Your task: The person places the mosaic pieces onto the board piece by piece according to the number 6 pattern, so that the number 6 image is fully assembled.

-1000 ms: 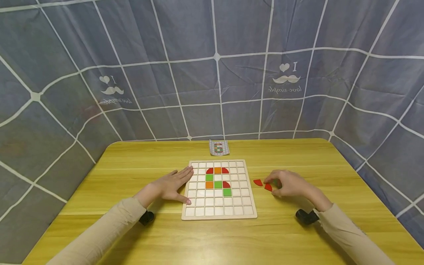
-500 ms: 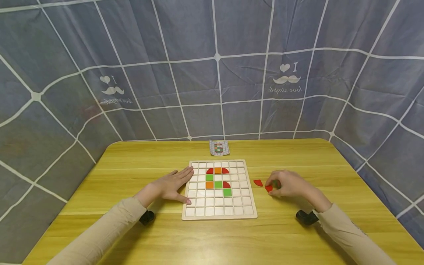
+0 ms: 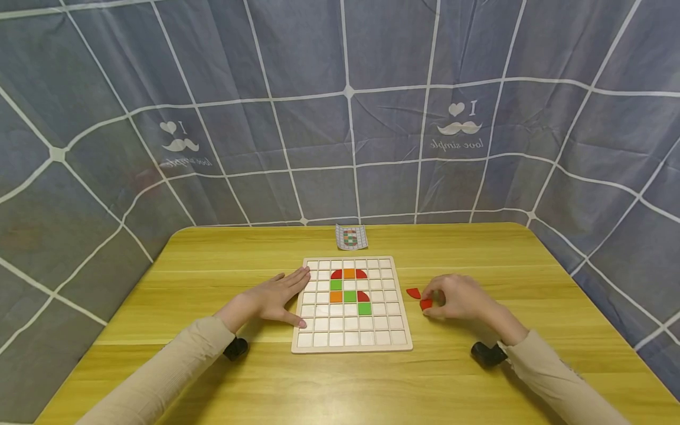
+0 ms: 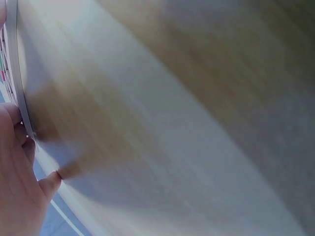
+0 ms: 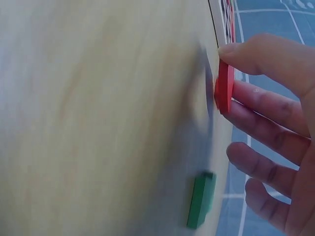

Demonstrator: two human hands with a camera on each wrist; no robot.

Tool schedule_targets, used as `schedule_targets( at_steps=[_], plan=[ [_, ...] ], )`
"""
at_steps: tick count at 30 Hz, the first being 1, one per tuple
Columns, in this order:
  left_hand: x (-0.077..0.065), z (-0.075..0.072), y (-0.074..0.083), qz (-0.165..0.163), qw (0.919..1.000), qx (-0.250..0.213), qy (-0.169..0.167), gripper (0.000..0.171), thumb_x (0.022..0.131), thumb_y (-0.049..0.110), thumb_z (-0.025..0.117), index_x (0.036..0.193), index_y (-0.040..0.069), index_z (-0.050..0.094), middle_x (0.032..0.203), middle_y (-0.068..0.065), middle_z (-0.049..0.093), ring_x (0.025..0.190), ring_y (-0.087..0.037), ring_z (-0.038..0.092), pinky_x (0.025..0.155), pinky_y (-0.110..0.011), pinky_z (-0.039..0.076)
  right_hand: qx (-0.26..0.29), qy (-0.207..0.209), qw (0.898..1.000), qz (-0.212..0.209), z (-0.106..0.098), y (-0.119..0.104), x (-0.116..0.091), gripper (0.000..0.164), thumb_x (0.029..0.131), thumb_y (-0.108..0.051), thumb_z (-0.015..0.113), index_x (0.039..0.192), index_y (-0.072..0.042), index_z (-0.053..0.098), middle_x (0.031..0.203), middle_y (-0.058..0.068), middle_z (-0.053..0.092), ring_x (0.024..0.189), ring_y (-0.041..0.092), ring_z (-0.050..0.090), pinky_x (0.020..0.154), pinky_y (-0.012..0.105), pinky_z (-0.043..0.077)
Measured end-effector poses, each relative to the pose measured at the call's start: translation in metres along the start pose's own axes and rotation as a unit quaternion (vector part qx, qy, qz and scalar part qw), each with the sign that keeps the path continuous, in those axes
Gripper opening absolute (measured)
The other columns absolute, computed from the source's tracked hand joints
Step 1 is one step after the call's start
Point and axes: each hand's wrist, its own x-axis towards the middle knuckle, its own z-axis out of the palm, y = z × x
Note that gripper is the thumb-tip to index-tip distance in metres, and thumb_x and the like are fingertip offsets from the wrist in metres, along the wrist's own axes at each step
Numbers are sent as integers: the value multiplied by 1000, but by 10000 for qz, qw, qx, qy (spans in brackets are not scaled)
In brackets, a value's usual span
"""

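Observation:
My right hand (image 3: 461, 298) pinches a red quarter-circle tile (image 5: 226, 88) between thumb and fingertips, close over the table right of the board. Another red quarter-circle tile (image 3: 413, 293) lies beside it, nearer the board. Under the curled lower fingers a green tile (image 5: 199, 199) lies on the table, hidden by the hand in the head view. My left hand (image 3: 273, 298) rests with spread fingers on the left rim of a wooden grid board (image 3: 350, 349). Red, orange and green tiles, among them a green square (image 3: 364, 309), sit in the board's middle cells.
Behind the board lies a small printed card (image 3: 351, 237) with a coloured grid pattern. The wooden table (image 3: 239, 378) reaches back to a grey-blue checked curtain (image 3: 319, 130). Black wrist cameras (image 3: 489, 354) hang below the sleeves.
My right hand has closed thumb and fingertips on the nearer red quarter-circle tile and shifted it slightly left and toward me. The left hand and the board have stayed put.

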Motion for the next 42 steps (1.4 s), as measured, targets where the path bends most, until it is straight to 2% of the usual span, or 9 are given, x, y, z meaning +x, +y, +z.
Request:
schedule_targets(
  at_steps=[9, 17, 31, 38, 42],
  plan=[
    [0, 0, 0, -34, 10000, -33, -19, 112, 80, 72, 56, 155, 7, 6, 163, -11, -2, 151, -28, 6, 120, -54, 13, -69, 184, 9998, -58, 8, -19, 6, 20, 70, -41, 80, 85, -30, 73, 79, -20, 63, 57, -4, 36, 47, 15, 28],
    [0, 0, 0, -65, 10000, -28, -55, 112, 80, 72, 56, 155, 8, 5, 163, -10, -3, 151, -27, 5, 121, -53, 13, 21, 372, 9988, -330, 12, -35, 15, 20, 70, -43, 80, 83, -30, 73, 78, -20, 63, 56, -5, 37, 47, 14, 28],
    [1, 0, -1, -49, 10000, -12, -75, 112, 80, 72, 56, 155, 6, 5, 163, -11, -2, 151, -28, 5, 121, -53, 12, 199, 471, 9967, -634, 20, -60, 35, 20, 70, -42, 79, 84, -28, 74, 83, -18, 68, 56, -6, 38, 47, 13, 29],
    [1, -1, 0, -50, 10000, 26, -61, 111, 81, 72, 56, 155, 6, 6, 163, -12, -2, 151, -28, 6, 121, -53, 13, 267, 288, 9983, -432, 23, -72, 44, 20, 71, -44, 78, 84, -29, 75, 85, -18, 69, 57, -3, 40, 46, 15, 28],
    [0, -1, 1, -99, 9999, 53, -77, 111, 80, 72, 56, 155, 7, 6, 163, -11, -2, 151, -27, 5, 121, -52, 13, 296, 245, 9981, -490, 26, -79, 49, 22, 72, -44, 78, 86, -27, 76, 90, -15, 71, 59, -2, 40, 46, 15, 25]
  ],
)
